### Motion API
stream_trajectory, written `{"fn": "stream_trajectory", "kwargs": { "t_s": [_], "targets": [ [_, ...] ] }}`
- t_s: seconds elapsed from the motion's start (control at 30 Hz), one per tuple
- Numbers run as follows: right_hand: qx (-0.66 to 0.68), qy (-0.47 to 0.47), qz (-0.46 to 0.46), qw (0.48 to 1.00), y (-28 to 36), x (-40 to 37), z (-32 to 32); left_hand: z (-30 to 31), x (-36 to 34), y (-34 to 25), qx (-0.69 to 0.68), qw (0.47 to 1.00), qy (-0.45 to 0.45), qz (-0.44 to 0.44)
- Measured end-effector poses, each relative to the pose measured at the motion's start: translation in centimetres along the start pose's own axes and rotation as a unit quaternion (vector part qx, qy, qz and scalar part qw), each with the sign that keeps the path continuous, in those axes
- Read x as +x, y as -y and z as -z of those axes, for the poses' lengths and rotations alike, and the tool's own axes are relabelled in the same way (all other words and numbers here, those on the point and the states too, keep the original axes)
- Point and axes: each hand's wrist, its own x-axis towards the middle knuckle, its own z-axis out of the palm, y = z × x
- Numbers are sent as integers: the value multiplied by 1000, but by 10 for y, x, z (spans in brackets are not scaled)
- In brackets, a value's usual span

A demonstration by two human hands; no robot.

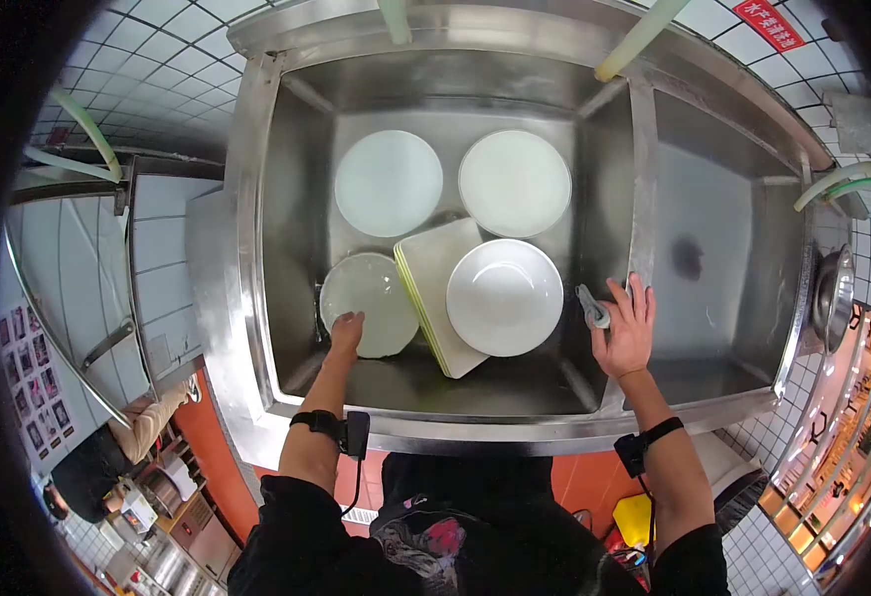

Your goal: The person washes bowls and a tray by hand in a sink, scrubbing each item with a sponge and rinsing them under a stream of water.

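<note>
My left hand (347, 334) is at the near edge of a round pale plate (372, 298) at the sink's lower left, its fingers closed over the rim. Next to that plate lies a slanted stack of rectangular white trays (433, 288) with yellow-green edges. A white bowl (504, 297) rests on the trays. Behind them are two round plates, a pale bluish one (389, 184) and a white one (515, 185). My right hand (631, 330) lies with fingers spread on the metal divider, its thumb side beside a crumpled grey cloth (592, 307).
A second sink basin (704, 268) with a dark spot lies right of the divider. Pale hoses (644, 38) hang over the back rim. A metal bowl (834, 298) stands at the far right. Another person (107, 467) is at the lower left.
</note>
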Motion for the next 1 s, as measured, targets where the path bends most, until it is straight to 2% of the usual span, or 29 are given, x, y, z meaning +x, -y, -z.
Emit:
{"fn": "stream_trajectory", "kwargs": {
  "t_s": [0.1,0.17,0.23,0.3,0.37,0.4,0.47,0.5,0.57,0.6,0.67,0.7,0.77,0.8,0.87,0.9,0.97,1.0],
  "targets": [
    [5,-4,1,1000,-1,-2,2,-10,-32,-39,-47,997,-49,36],
    [11,-12,-5,1000,0,-1,1,-20,-51,-70,20,971,-138,-191],
    [14,-8,-1,1000,0,-1,3,-35,-89,-116,16,933,-144,-330],
    [18,-10,-5,1000,-1,-2,3,-51,-123,-157,61,911,-26,-407],
    [23,-19,-4,1000,-2,-3,0,-90,-130,-175,68,895,38,-439],
    [22,-21,-9,1000,-2,-3,0,-107,-126,-178,69,894,42,-441],
    [24,-10,-8,1000,-3,-3,1,-143,-104,-176,220,813,-68,-535],
    [24,-6,-8,1000,-3,-3,3,-159,-84,-166,220,812,-63,-537],
    [26,-6,-14,1000,-3,-4,1,-182,-42,-147,255,857,-30,-447],
    [28,-6,-16,999,-4,-3,0,-184,-29,-148,256,855,-27,-451],
    [27,5,-22,999,-5,-2,3,-183,-7,-150,299,908,38,-291],
    [30,3,-18,999,-6,-3,3,-183,3,-148,302,907,44,-291],
    [39,-1,-17,999,-5,-3,5,-182,15,-142,156,956,188,-160],
    [41,-3,-24,999,-5,-3,5,-178,6,-152,163,955,190,-161],
    [43,-2,-17,999,-7,-3,5,-166,-21,-180,233,907,307,-168],
    [43,-4,-22,999,-7,-3,5,-169,-20,-177,237,905,309,-169],
    [47,-1,-23,999,-6,-4,5,-174,-20,-166,108,907,406,-11],
    [48,-2,-26,999,-6,-4,5,-173,-27,-167,112,907,407,-12]
  ]
}}
